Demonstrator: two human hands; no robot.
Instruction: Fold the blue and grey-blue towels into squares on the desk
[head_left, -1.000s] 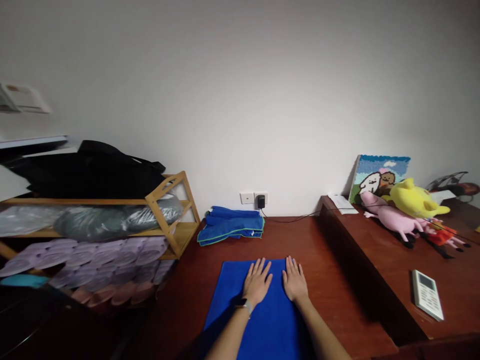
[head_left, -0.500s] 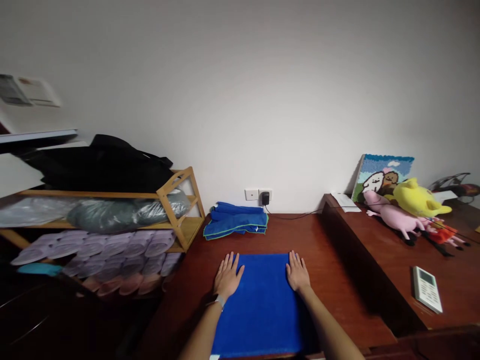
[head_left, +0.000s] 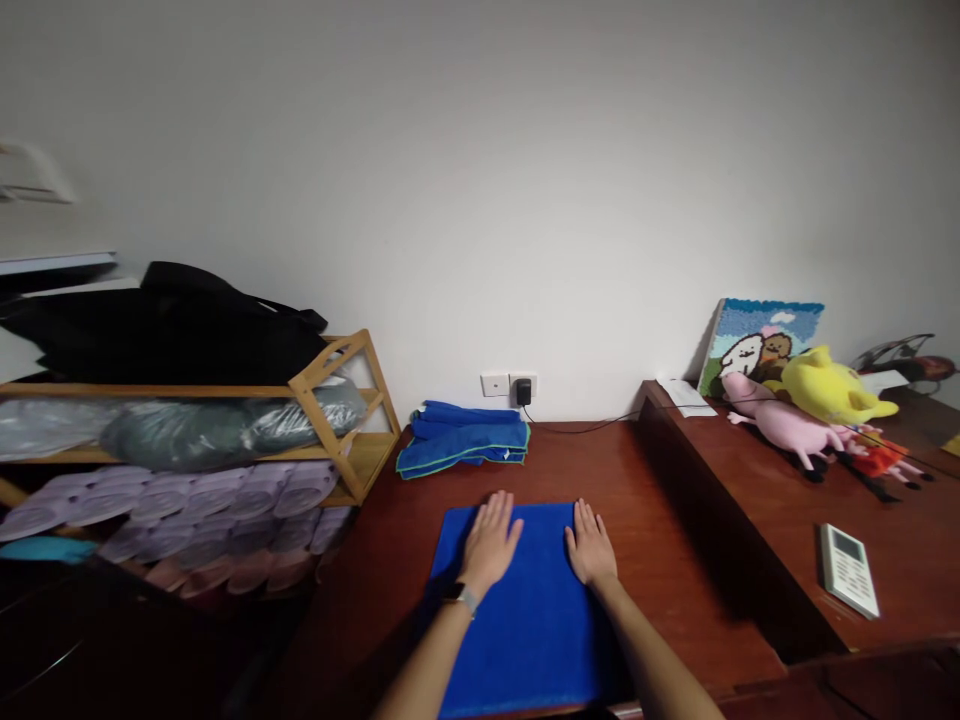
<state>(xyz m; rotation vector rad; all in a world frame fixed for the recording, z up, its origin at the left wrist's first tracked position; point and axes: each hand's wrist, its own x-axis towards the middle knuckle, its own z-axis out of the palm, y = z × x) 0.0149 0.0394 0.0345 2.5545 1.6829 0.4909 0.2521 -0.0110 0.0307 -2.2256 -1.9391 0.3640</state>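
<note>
A blue towel (head_left: pixel 529 620) is spread flat on the reddish-brown wooden table (head_left: pixel 660 560), its near edge close to the table's front. My left hand (head_left: pixel 489 545), with a watch at the wrist, is over the towel's upper left part, fingers stretched out; whether it presses on the cloth I cannot tell. At the far right corner, my right hand (head_left: pixel 592 545) lies flat with fingers extended along the towel's edge. Neither hand holds anything. Beyond them, against the wall, rests a pile of folded blue towels (head_left: pixel 465 435) with green-yellow edging.
To the left stands a wooden rack (head_left: pixel 367 420) with pale purple slippers (head_left: pixel 259 488) and a black bag (head_left: pixel 172 325) on top. A higher surface on the right bears plush toys (head_left: pixel 787 425), a picture (head_left: pixel 765 340) and a white remote control (head_left: pixel 849 570). A plug (head_left: pixel 523 391) sits in the wall socket.
My left hand has moved inward from the towel's left edge onto its upper left part. The right hand stays at the right edge. The view has shifted slightly.
</note>
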